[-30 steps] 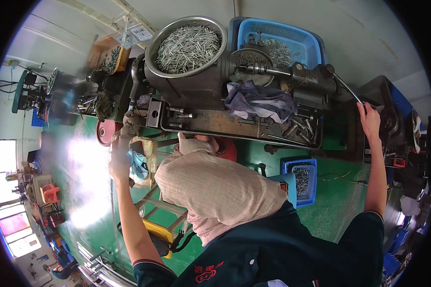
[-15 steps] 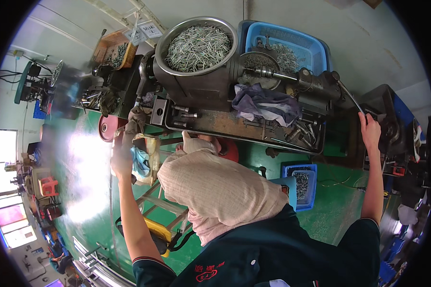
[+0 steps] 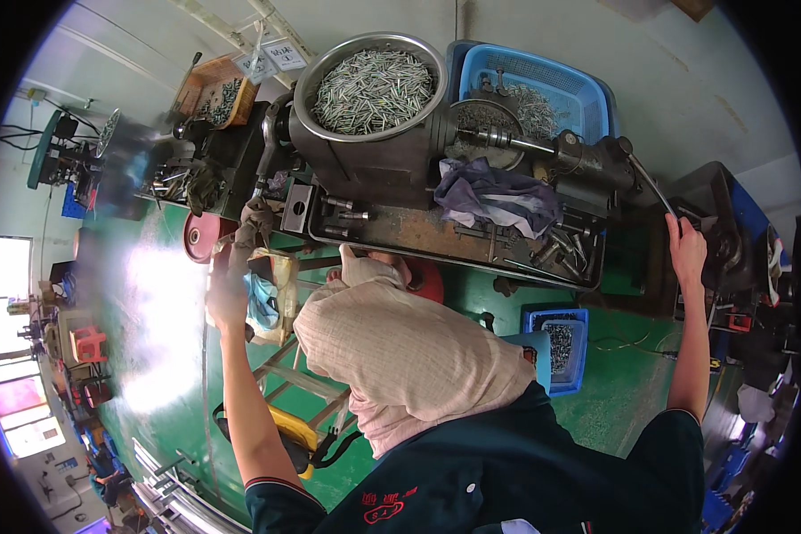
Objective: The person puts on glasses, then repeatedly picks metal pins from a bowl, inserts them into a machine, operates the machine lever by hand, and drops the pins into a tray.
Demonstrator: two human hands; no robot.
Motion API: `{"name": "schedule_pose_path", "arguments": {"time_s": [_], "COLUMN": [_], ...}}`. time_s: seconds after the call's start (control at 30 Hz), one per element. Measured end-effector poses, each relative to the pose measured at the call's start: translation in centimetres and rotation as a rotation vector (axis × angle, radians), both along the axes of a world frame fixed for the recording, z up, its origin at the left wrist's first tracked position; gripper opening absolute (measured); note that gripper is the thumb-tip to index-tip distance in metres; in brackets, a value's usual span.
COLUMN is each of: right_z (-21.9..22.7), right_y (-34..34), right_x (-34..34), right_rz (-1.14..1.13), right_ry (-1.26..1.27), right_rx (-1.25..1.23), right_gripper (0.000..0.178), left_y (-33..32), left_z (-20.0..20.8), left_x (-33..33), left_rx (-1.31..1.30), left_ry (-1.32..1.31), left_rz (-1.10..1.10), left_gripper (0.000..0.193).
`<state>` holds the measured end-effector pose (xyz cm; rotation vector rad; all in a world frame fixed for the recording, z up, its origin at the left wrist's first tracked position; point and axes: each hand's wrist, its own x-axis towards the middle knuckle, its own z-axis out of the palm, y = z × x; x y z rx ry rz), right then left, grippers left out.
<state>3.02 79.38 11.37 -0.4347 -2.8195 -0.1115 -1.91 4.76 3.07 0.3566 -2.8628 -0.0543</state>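
Note:
At the right end of the bench machine, my right hand (image 3: 688,254) is closed round a long metal lever (image 3: 653,182), which slants down from a dark cylindrical housing (image 3: 581,158). My left hand (image 3: 229,301) is smeared, and its front part appears covered by grey-brown fabric, glove or rag. That fabric is wrapped round the lower end of a curved metal handle (image 3: 268,160) at the machine's left. Between the hands, a steel bowl (image 3: 304,117) full of short metal pins tops the machine. A crumpled purple-grey rag (image 3: 497,194) lies over the tray (image 3: 392,233).
Loose metal tools and rods (image 3: 562,249) lie in the tray's right part. Behind stands a blue plastic basket (image 3: 587,89) with metal pieces. A blue bin (image 3: 580,356) of small parts is on the green floor. A wooden frame (image 3: 320,387) and yellow item (image 3: 294,432) lie below my left arm.
The view has shifted slightly. My right hand and its lever sit a touch lower and closer to the machine. My left hand stays at the curved handle.

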Motion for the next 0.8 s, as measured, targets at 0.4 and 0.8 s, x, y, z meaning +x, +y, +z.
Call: {"name": "schedule_pose_path", "arguments": {"time_s": [0.4,0.8], "right_z": [0.0,0.0], "right_y": [-0.6,-0.7], "right_x": [0.1,0.1], "right_rz": [-0.025,-0.058], "right_ry": [0.01,-0.006], "right_rx": [0.023,0.025], "right_gripper": [0.049,0.049], "left_y": [0.0,0.6], "left_z": [0.1,0.6], "left_x": [-0.2,-0.3], "left_rx": [-0.028,0.022], "left_ry": [0.005,0.031], "left_rz": [-0.067,-0.068], "left_gripper": [0.028,0.026]}}
